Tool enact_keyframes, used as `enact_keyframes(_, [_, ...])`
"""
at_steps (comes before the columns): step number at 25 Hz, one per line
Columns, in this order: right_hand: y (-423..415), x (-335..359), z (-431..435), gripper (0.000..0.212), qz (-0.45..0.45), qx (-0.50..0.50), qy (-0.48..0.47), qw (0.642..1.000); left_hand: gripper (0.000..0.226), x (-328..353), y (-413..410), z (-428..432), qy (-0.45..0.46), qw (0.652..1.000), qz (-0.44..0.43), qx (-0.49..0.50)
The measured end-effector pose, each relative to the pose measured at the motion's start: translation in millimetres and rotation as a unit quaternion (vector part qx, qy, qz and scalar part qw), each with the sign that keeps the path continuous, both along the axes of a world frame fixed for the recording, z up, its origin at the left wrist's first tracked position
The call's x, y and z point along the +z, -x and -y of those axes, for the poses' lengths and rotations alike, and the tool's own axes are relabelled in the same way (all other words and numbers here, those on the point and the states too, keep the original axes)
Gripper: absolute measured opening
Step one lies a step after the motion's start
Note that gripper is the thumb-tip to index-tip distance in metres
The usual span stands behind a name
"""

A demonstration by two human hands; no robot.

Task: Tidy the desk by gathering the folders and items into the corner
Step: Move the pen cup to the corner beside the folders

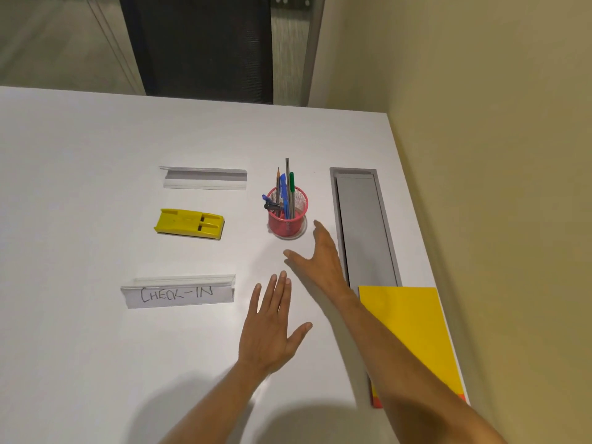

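Looking down from the head view, a white desk (pixel 96 187) fills most of the scene, with a beige wall along its right edge. Both hands hover over the desk surface with nothing in them.

- Left hand (pixel 272 325): flat, palm down, fingers extended and slightly spread, thumb out to the right. It grips nothing and lies right of the near name holder.
- Right hand (pixel 320 257): unclenched, fingers extended toward the pen cup, thumb pointing left. It is near the cup's base but not touching it.
- Red mesh pen cup (pixel 287 216): upright, holding several pens and a pencil, left of the grey cable tray cover (pixel 365 229).
- Yellow folder (pixel 413 328): flat on the near right part of the desk against the wall, its far edge overlapping the near end of the tray cover. An orange layer shows beneath its near corner. The right forearm crosses over its left side.
- Yellow eraser block (pixel 189 224): left of the cup.
- 2 clear name holders: 1 blank (pixel 205 178) at the far side, 1 lettered "CHECK-IN" (pixel 179 292) nearer.
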State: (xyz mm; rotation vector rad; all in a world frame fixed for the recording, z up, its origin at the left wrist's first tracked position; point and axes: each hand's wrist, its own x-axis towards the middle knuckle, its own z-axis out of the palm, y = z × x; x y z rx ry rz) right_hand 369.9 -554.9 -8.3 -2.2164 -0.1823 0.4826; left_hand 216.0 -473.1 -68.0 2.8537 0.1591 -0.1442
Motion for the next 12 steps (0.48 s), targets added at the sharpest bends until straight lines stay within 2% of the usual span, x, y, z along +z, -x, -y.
enact_keyframes(2, [-16.7, 5.5, -14.6, 0.103, -0.003, -0.019, -0.056, 0.998, 0.088, -2.1, 0.5, -0.5, -0.003, 1.000, -0.001, 0.000])
enact_keyframes(5, [-33.8, 3.0, -33.4, 0.100, 0.010, -0.042, -0.130, 0.991, 0.088, -4.8, 0.8, -0.3, -0.016, 1.000, -0.004, -0.002])
enact_keyframes(12, [-41.5, -22.8, -56.6, 0.095, 0.031, -0.094, -0.157, 0.983, 0.090, -7.3, -0.4, 2.0, -0.030, 0.999, -0.023, 0.002])
